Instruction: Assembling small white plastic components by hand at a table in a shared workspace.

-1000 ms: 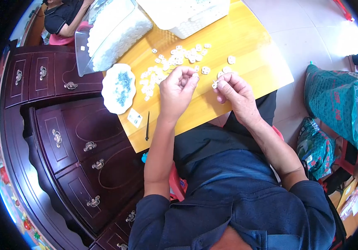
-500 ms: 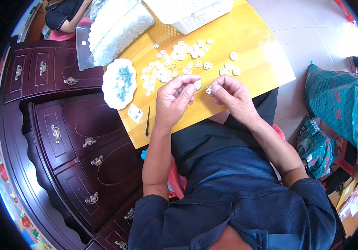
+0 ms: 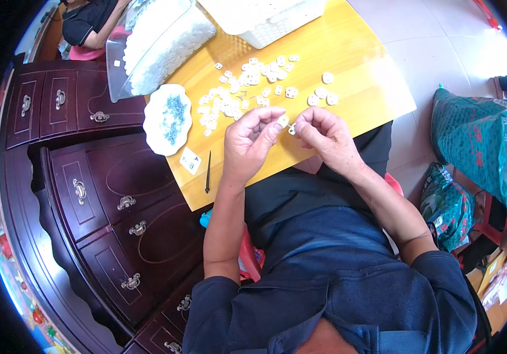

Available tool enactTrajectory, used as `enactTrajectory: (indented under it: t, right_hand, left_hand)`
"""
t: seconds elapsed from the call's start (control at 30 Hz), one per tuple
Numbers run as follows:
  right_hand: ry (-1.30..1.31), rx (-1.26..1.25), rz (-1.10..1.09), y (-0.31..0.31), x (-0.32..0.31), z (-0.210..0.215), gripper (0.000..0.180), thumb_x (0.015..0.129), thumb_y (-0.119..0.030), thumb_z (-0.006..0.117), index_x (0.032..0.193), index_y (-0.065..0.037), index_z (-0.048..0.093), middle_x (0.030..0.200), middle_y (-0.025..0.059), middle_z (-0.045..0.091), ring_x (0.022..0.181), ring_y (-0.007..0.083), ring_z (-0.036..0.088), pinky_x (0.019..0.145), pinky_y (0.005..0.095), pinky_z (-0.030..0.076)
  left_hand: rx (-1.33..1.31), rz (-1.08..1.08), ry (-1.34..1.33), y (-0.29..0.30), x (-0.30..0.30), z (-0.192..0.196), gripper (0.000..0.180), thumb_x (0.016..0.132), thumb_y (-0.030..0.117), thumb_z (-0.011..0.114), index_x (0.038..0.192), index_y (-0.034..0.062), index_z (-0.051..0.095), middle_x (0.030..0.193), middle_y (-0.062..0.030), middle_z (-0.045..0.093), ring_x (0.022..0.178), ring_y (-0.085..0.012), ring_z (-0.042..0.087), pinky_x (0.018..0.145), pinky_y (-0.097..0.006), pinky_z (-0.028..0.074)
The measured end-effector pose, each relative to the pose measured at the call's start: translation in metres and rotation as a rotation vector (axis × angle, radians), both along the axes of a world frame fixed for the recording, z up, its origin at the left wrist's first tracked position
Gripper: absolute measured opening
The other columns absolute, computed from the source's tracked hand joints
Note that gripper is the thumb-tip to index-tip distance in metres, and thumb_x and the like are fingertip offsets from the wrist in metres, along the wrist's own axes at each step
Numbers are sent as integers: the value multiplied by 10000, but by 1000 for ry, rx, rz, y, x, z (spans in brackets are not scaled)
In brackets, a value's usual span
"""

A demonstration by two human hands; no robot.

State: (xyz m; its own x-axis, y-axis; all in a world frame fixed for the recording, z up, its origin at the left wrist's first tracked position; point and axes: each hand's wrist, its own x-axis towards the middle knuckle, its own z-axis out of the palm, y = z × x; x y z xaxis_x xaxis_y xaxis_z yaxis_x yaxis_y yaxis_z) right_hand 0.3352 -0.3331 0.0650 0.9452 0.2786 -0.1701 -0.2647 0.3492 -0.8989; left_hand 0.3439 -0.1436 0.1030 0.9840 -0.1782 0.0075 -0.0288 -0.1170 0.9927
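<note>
Two small white pieces up, held right of the white scalloped plate with thin blue-grey bits in it (image 3: 155, 112): your left hand (image 3: 247, 140) has thumb and fingers clamped on a pale rounded piece (image 3: 283, 120), your right hand (image 3: 329, 140) has its own clamped on a small white holed piece (image 3: 291, 129). They nearly meet; whether they touch or are joined is too small to tell. Progress looks partial: many loose white holed pieces (image 3: 254, 71) lie right of the plate, and four rounder white ones (image 3: 332, 99) sit apart, farther right; you can't tell if those count as done. Plenty left, judging by the clear plastic bin heaped with white pieces (image 3: 174, 53) just beyond the plate. Edges: the yellow wooden tabletop (image 3: 371, 76) ends just below the plate, its near edge slanting away rightward under your right wrist. A slim black pointed tool (image 3: 209, 174) and a white card (image 3: 190, 160) lie below the plate, close to that edge. Beyond and right of it, a white plastic basket (image 3: 289, 26) bounds your reach; room looks widest far right of the plate, past the four.
</note>
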Motion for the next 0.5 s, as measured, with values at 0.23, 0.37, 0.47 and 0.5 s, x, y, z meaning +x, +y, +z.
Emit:
enactTrajectory:
  t: [0.23, 0.37, 0.47, 0.5]
  right_hand:
    - [-2, -24, 0, -1, 0, 0, 110, 1016, -135, 621, 994, -28, 637, 867, -36, 625, 762, 21, 574, 679, 199, 498]
    - [42, 42, 43, -2, 0, 2, 114, 1031, -138, 604, 1023, -28, 629, 873, 4, 664, 760, 44, 611, 682, 205, 515]
    - [64, 82, 55, -2, 0, 1, 121, 1040, -142, 594, 1040, -24, 622, 874, 25, 679, 748, 56, 625, 685, 209, 526]
    - [69, 88, 54, -1, 0, 0, 125, 1044, -144, 591, 1045, -22, 619, 872, 32, 683, 741, 60, 628, 686, 211, 529]
  left_hand:
    - [75, -8, -58, 0, 1, -3, 173, 949, -6, 676, 1118, -28, 708, 945, -39, 702, 809, -76, 660, 708, -220, 529]
    - [146, -19, -122, -3, 1, -4, 153, 925, -29, 684, 1073, -32, 722, 943, -74, 710, 788, -111, 687, 695, -243, 548]
    - [158, -43, -143, -5, 0, -1, 161, 923, -42, 679, 1079, -46, 717, 953, -67, 700, 815, -105, 673, 719, -236, 540]
    - [154, -45, -121, -5, -1, 0, 173, 928, -49, 673, 1096, -57, 709, 966, -53, 689, 850, -89, 652, 748, -224, 527]
